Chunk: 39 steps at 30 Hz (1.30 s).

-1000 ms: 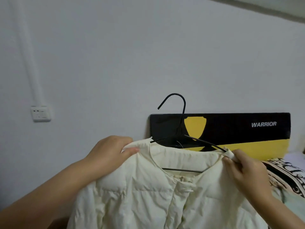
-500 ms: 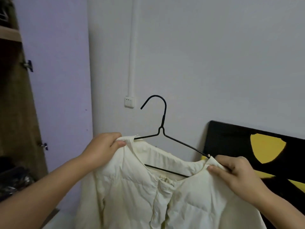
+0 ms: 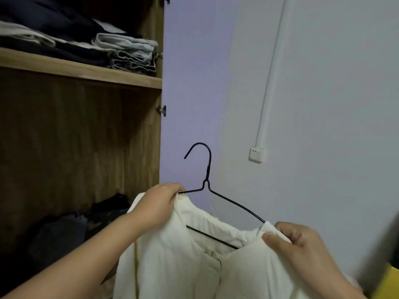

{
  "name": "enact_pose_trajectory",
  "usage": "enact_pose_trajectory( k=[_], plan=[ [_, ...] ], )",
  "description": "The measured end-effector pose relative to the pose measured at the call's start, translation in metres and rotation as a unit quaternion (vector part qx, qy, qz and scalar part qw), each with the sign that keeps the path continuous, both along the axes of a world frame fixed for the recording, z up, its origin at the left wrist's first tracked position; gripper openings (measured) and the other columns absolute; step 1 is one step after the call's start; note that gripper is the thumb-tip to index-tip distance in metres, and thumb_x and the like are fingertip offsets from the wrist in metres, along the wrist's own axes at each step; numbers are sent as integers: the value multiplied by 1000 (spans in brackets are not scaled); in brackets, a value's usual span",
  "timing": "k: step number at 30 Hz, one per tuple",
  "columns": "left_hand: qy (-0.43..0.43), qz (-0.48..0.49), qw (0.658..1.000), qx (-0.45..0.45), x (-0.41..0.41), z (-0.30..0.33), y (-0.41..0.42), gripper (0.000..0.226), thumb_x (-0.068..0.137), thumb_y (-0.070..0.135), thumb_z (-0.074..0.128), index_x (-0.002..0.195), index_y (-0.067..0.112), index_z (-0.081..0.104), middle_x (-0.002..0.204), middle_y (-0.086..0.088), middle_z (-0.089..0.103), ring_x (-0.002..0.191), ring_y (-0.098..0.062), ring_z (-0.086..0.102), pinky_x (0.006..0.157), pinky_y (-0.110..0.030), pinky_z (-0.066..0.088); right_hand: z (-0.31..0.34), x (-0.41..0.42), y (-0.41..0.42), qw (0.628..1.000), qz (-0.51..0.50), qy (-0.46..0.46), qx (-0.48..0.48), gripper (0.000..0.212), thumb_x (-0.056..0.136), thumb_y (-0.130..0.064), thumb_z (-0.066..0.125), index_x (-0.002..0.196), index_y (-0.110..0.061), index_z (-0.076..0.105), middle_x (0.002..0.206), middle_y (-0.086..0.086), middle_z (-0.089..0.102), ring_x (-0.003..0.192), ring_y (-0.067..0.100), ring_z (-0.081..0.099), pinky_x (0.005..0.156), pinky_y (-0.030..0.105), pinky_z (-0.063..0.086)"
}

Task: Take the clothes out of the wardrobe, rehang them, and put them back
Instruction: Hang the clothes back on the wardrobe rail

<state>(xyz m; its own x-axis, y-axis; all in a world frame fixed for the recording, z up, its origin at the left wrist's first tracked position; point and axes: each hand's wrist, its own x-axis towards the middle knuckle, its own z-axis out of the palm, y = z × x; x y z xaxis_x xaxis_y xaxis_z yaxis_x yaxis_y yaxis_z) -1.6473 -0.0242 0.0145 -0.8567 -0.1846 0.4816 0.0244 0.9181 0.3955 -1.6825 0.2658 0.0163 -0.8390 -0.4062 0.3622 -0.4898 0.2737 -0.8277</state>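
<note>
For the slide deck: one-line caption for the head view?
Both hands, left hand and right hand, hold a cream jacket on a black wire hanger beside the open wardrobe.

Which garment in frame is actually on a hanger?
Only the cream padded jacket, on the black wire hanger and held at both shoulders. The folded clothes on the shelf and the dark heap below are off hangers.

Home bedroom: open wooden wardrobe [image 3: 82,130], folded clothes [image 3: 127,52] on shelf [image 3: 86,72].
</note>
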Motion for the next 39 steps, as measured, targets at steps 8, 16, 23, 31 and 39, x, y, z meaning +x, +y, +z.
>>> enact_pose_trajectory(
  k=[8,16,23,31,39],
  plan=[
    [49,83,995,29,8,4,-125,26,92,0,43,97,14,65,91,7,60,91,-14,54,79,-26,42,8,-21,-122,947,240,-211,5,31,67,-30,69,81,-2,71,78,18,69,67,22,63,60,21,46],
    [61,211,973,70,0,1,-212,24,95,9,46,109,16,64,105,1,64,95,-13,56,83,-24,43,11,-50,-231,907,318,-276,-21,46,58,-28,71,97,-6,72,94,27,69,79,32,65,68,32,51],
    [-37,308,948,63,-25,-18,-281,39,94,19,50,133,21,46,128,-1,52,111,-17,53,86,-22,40,10,-101,-322,911,330,-248,-1,21,61,-20,59,73,-8,70,65,10,67,54,17,62,49,23,47],
    [-112,409,900,101,-36,-17,-341,46,93,29,53,137,24,38,136,1,45,115,-17,52,92,-25,46,26,-172,-411,896,381,-223,42,30,57,-22,59,78,-5,71,80,23,69,73,33,63,71,38,48],
    [-119,502,852,91,-19,-6,-399,43,93,28,52,135,25,42,139,4,44,120,-11,50,99,-25,45,35,-194,-519,881,422,-210,30,12,89,-8,60,81,-5,68,73,12,73,73,30,68,67,35,50]
  ],
)
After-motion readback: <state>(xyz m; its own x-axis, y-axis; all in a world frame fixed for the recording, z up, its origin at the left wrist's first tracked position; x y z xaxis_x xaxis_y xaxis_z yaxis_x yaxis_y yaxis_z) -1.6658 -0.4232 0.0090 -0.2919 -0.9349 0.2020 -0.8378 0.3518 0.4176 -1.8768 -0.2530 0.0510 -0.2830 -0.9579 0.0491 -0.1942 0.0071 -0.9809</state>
